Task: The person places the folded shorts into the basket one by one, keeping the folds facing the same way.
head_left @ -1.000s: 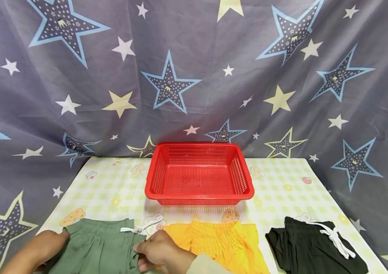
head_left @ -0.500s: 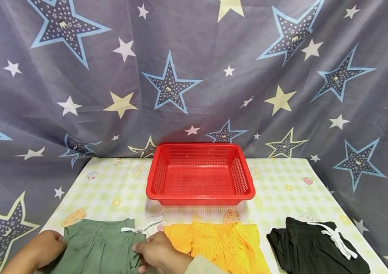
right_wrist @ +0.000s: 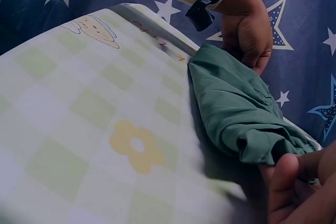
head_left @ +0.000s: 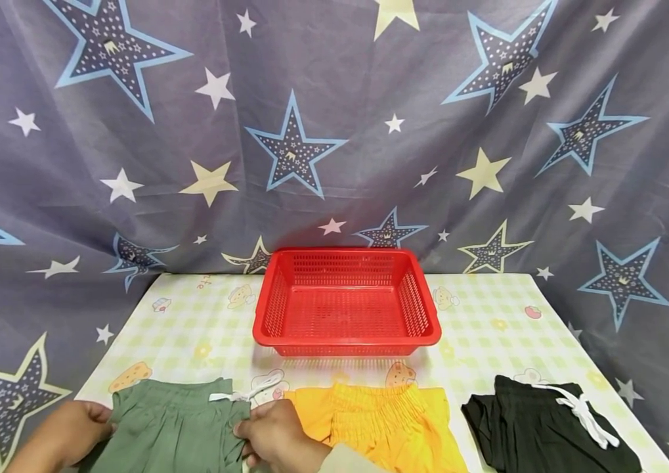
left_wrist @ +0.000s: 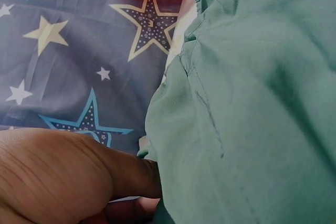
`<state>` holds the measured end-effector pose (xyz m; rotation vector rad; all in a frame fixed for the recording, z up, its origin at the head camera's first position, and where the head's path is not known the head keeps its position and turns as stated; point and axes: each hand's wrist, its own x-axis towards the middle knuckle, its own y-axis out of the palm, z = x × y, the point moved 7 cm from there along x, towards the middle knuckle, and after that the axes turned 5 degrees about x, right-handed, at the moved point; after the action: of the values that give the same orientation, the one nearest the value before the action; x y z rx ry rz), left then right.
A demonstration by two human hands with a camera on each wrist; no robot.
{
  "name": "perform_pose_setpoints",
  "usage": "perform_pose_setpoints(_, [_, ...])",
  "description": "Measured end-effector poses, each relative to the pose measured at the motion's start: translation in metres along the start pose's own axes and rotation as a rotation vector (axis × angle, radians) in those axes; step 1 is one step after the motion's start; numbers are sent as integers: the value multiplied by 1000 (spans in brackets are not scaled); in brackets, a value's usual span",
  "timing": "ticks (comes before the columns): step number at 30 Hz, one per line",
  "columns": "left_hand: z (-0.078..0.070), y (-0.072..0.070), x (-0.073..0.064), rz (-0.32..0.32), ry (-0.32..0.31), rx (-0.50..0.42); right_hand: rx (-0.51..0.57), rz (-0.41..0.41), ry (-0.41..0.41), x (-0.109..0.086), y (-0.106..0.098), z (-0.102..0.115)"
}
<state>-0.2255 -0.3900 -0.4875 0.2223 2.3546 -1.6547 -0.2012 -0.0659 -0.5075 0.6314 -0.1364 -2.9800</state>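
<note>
Green shorts with a gathered waistband and a white drawstring lie at the table's front left. My left hand pinches their left edge; in the left wrist view its thumb presses against the cloth. At the opposite edge, my right hand pinches the fabric between thumb and fingers. The right wrist view shows the green shorts from the side, bunched between both hands. Yellow shorts lie just right of my right hand, partly covered by it.
A red plastic basket with nothing inside stands at the back middle of the checked table. Black shorts with a white drawstring lie at the front right. A grey star-patterned curtain hangs behind and around the table.
My left hand has shifted slightly at the left edge of the green shorts, its fingers showing more. My right hand keeps its hold, and the shorts have barely moved.
</note>
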Motion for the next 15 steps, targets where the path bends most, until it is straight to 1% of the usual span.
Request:
perform_pose_setpoints(3, [0,-2,-2,-39,8,-24,-6,-8,-22,0,-2,2])
perform_pose_setpoints(6, [-3,-6,-4,-73,13,-47,-7,-6,-49,-1,-5,6])
perform_pose_setpoints(9, [-7,-10,-8,-57,0,-87,-4,-9,-49,-2,-11,12])
perform_pose_setpoints(12, [-13,-17,-12,-38,-12,-141,25,2,-73,-3,-18,22])
perform_pose_setpoints(15, [-22,-23,-16,-36,-18,-207,37,32,-133,-4,-24,36])
